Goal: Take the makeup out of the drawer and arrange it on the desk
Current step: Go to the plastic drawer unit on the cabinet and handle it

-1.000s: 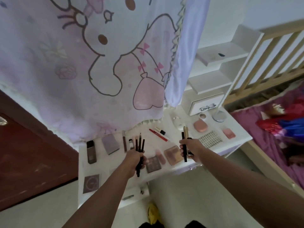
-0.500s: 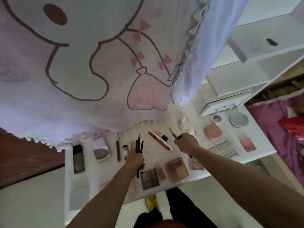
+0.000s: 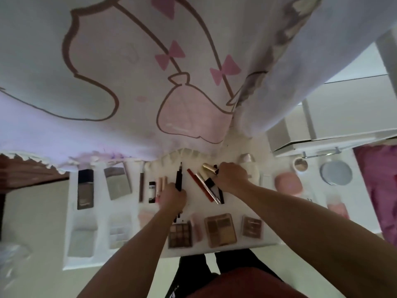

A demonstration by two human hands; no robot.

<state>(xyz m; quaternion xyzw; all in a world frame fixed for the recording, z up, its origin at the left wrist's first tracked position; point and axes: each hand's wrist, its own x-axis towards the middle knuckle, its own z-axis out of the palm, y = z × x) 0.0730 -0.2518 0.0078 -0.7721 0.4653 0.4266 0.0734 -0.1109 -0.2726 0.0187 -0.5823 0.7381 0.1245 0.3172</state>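
Nothing really readable, only blurry pale lettering on the dark rectangular foundation bottle, left of frame

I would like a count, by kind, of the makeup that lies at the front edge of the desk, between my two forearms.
Brown-toned palettes: 3
Pink tube: 1
Total: 4
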